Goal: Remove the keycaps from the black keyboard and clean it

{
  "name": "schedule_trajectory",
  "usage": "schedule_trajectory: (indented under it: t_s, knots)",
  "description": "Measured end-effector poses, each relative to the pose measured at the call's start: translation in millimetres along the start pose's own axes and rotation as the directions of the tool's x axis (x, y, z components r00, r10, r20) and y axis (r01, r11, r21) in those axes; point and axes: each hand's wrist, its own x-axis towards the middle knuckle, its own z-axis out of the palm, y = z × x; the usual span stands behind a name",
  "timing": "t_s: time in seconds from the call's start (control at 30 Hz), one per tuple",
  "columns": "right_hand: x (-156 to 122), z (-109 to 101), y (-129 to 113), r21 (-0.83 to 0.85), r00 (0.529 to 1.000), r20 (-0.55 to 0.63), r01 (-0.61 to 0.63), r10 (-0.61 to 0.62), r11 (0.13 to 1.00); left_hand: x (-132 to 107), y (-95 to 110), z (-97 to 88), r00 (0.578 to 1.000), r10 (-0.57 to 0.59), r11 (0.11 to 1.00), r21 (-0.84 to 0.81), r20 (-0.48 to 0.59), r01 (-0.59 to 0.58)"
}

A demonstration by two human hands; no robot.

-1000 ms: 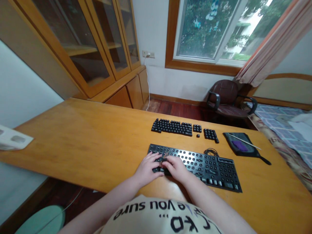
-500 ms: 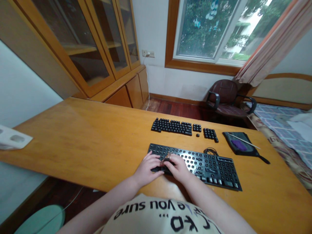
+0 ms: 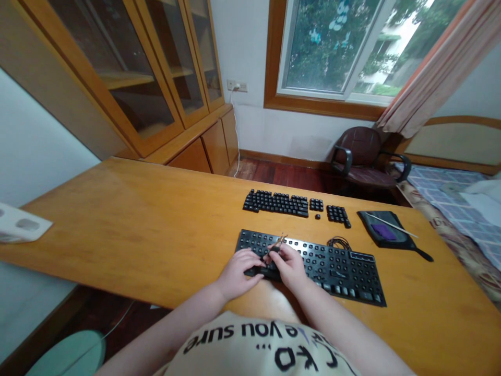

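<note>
A black keyboard point(image 3: 336, 263) with most keycaps removed lies on the wooden desk point(image 3: 136, 230) in front of me. My left hand point(image 3: 238, 271) rests on the keyboard's near left corner, fingers curled onto it. My right hand point(image 3: 287, 266) is closed on a thin wire keycap puller point(image 3: 278, 243), whose tip points up and away over the left part of the board. Rows of loose black keycaps point(image 3: 276, 202) lie laid out in keyboard order farther back on the desk.
A black mat point(image 3: 385, 232) with a purple lump and a thin stick lies at the right. A coiled cable point(image 3: 338, 242) sits behind the keyboard. A white object point(image 3: 19, 227) overhangs the desk's left edge. A chair point(image 3: 364, 156), cabinets and a bed stand beyond.
My right hand has lifted a little and tilted, so the wire puller now sticks up above the keyboard. My left hand has stayed on the near left corner.
</note>
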Motion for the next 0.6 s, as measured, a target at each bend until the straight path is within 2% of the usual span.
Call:
schedule_trajectory:
  t_s: [0.17,0.23,0.37,0.43,0.5,0.53,0.6]
  knots:
    - [9.1,2.8,6.6,0.105,0.991,-0.068,-0.109,0.117,0.988,-4.3,-2.1,3.2,0.995,-0.09,0.996,-0.01,-0.047,0.09]
    - [12.9,3.6,8.3,0.133,0.982,-0.08,-0.158,0.169,0.978,-5.3,-2.9,5.3,0.997,-0.057,0.998,-0.009,-0.053,0.057]
    - [15.6,5.9,8.1,0.198,0.963,-0.14,-0.2,0.23,0.96,-4.7,-4.3,9.0,0.996,0.091,0.996,-0.005,-0.021,-0.091]
    - [15.1,5.8,5.0,0.226,0.955,-0.206,-0.167,0.214,0.96,-4.1,-3.7,9.3,0.99,0.14,0.99,-0.001,0.002,-0.14]
    - [15.5,1.4,-1.1,0.285,0.932,-0.32,-0.079,0.172,0.955,-4.3,-2.4,8.1,0.988,0.151,0.988,0.007,0.001,-0.151]
    - [16.6,-3.3,-5.2,0.324,0.906,-0.395,-0.018,0.152,0.946,-4.7,-1.7,7.1,0.989,0.149,0.989,0.009,-0.008,-0.149]
    - [20.7,-18.2,-14.3,0.393,0.821,-0.555,0.115,0.136,0.912,-5.6,-0.7,4.2,0.99,0.138,0.99,-0.003,-0.027,-0.138]
